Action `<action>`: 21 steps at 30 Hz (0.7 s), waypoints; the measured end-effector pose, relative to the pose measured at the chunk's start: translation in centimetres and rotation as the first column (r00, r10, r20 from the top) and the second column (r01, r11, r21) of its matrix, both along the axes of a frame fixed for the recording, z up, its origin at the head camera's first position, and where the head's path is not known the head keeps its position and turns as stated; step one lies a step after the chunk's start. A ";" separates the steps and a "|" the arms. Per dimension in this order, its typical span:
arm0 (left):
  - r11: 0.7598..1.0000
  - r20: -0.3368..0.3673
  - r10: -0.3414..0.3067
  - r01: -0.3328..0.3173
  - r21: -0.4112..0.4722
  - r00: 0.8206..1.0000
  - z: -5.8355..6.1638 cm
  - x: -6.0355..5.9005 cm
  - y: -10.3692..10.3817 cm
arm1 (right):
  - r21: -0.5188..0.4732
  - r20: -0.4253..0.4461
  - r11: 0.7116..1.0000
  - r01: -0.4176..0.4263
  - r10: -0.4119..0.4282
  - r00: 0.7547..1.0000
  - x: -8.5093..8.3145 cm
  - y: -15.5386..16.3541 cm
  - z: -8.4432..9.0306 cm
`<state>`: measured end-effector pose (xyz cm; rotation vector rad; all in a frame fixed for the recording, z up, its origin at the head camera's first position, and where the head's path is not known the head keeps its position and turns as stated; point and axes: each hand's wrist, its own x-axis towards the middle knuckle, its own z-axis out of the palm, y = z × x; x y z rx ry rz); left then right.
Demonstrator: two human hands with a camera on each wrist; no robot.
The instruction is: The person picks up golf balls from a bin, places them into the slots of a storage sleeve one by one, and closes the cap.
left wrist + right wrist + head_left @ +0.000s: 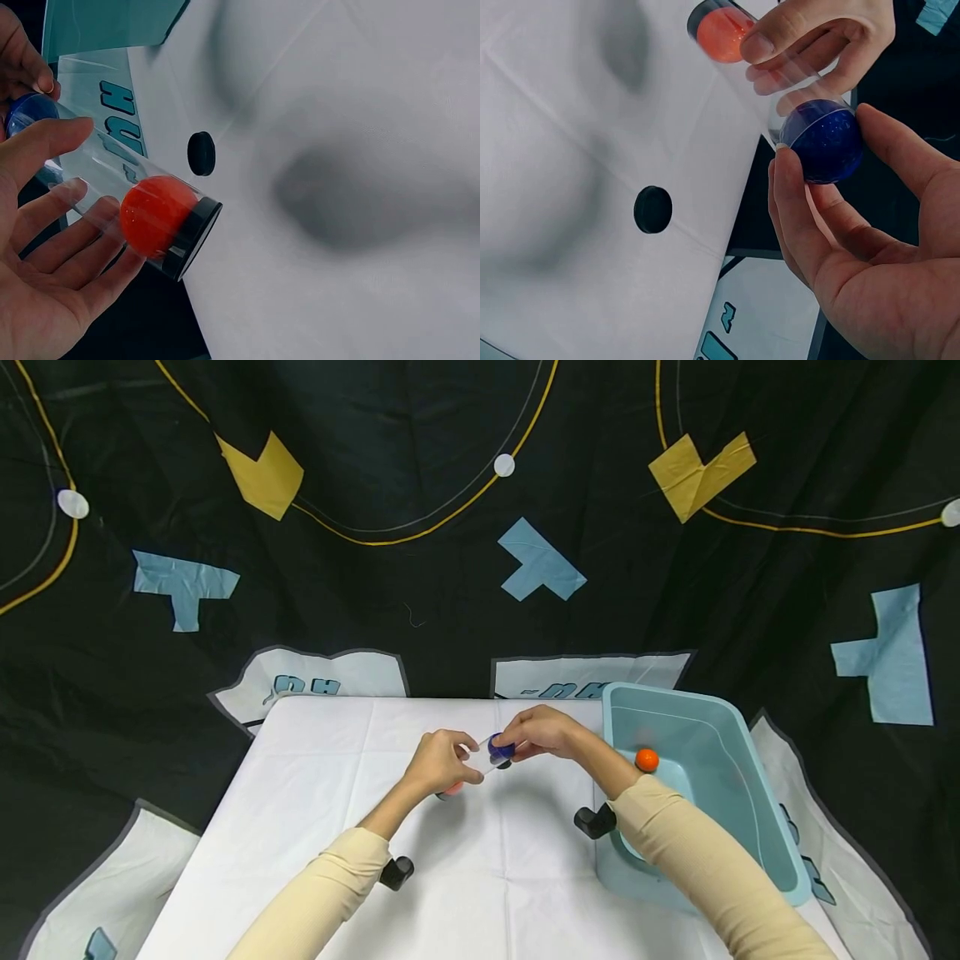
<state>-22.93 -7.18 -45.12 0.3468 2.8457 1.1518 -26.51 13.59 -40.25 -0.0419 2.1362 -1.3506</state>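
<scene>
My left hand grips a clear plastic tube around its side, thumb on one side and fingers on the other. A red-orange ball sits inside, against the black cap on the tube's lower end. At the other end, my right hand pinches a shiny blue ball between thumb and fingertips. That ball is partly within the tube's open mouth and partly outside it. A loose black lid lies on the white table below the hands.
A light blue plastic tub stands at the table's right side, with an orange ball in it. My right forearm passes over its near rim. A white cloth covers the table, and a black curtain hangs behind.
</scene>
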 end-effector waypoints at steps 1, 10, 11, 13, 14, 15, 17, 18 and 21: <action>1.000 -0.002 -0.001 0.001 -0.003 1.000 0.0 0.0 0.0 | -0.002 0.005 1.000 -0.004 0.004 1.000 0.0 0.0 0.0; 1.000 -0.013 -0.029 0.029 0.007 0.999 -0.2 0.1 -0.1 | -0.007 0.025 1.000 -0.018 0.018 1.000 0.0 0.2 -0.1; 0.999 -0.011 -0.031 0.031 0.008 0.999 -0.3 0.0 -0.1 | -0.005 0.029 1.000 -0.020 0.020 0.999 -0.1 0.2 -0.1; 0.999 -0.007 -0.032 0.032 0.010 0.999 -0.4 0.0 -0.2 | 0.000 0.034 1.000 -0.025 0.025 0.999 -0.2 0.3 -0.1; 0.999 -0.006 -0.031 0.031 0.011 1.000 -0.4 0.0 -0.2 | 0.006 0.037 1.000 -0.027 0.026 0.999 -0.2 0.3 -0.1; 0.999 -0.006 -0.029 0.029 0.014 1.000 -0.4 0.0 -0.3 | 0.013 0.039 1.000 -0.028 0.027 0.999 -0.3 0.4 0.0; 1.000 0.001 -0.023 0.023 0.015 1.000 -0.5 0.0 -0.3 | 0.040 0.035 0.999 -0.026 0.025 0.999 -0.3 0.5 0.2; 1.000 0.004 -0.021 0.021 0.015 1.000 -0.5 0.0 -0.4 | 0.046 0.032 0.999 -0.023 0.022 0.999 -0.3 0.6 0.4; 1.000 0.015 -0.009 0.009 0.019 1.000 -0.4 0.1 -0.5 | 0.060 0.014 0.998 -0.023 0.022 1.000 -0.4 1.2 1.1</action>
